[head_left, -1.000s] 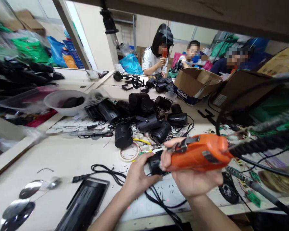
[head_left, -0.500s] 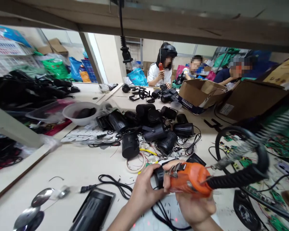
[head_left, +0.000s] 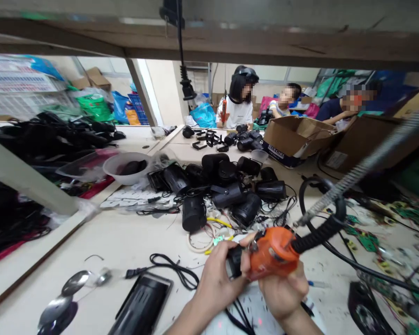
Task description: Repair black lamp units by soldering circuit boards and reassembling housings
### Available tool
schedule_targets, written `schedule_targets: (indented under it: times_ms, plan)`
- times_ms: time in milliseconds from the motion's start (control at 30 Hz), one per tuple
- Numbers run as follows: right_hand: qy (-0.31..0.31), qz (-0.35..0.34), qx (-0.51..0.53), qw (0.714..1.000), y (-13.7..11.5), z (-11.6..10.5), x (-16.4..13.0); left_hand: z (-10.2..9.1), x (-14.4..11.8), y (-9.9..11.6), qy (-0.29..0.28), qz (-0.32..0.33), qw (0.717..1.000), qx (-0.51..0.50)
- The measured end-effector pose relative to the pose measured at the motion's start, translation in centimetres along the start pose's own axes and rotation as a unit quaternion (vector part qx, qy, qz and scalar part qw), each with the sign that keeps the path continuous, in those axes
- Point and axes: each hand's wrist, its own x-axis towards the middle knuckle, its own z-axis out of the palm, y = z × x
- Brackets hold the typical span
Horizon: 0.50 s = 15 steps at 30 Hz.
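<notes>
My right hand [head_left: 284, 288] is wrapped round an orange electric screwdriver [head_left: 274, 253], with a black cord and a metal spring [head_left: 370, 163] at its rear end. The tool's front end points at a black cylindrical housing [head_left: 234, 260], gripped by my left hand [head_left: 214, 274]. My fingers and the tool hide most of that housing and the screwdriver's tip. Beneath my hands a black cable [head_left: 240, 316] hangs down over a white surface. Left of them lies a black slotted casing [head_left: 143, 302] beside a looped plug cord [head_left: 174, 267].
Black cylindrical housings [head_left: 226, 186] are heaped ahead, with a roll of tape [head_left: 200, 239] in front. Green circuit boards [head_left: 368, 239] lie to the right. A white bowl [head_left: 125, 170] and cardboard box [head_left: 296, 139] stand farther back. A shelf [head_left: 230, 51] crosses overhead. Co-workers sit opposite.
My view has shifted slightly, so the scene sits lower and farther right. The spring and cord behind the screwdriver have swung. Both hands keep their hold.
</notes>
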Motion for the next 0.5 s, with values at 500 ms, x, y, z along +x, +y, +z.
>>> schedule_targets:
  times_ms: [500]
  plan:
    - [0.356, -0.216, -0.354, 0.837, -5.0, -13.2, 5.1, 0.6, -0.7, 0.5, -0.017, -0.068, 0.995, 0.072]
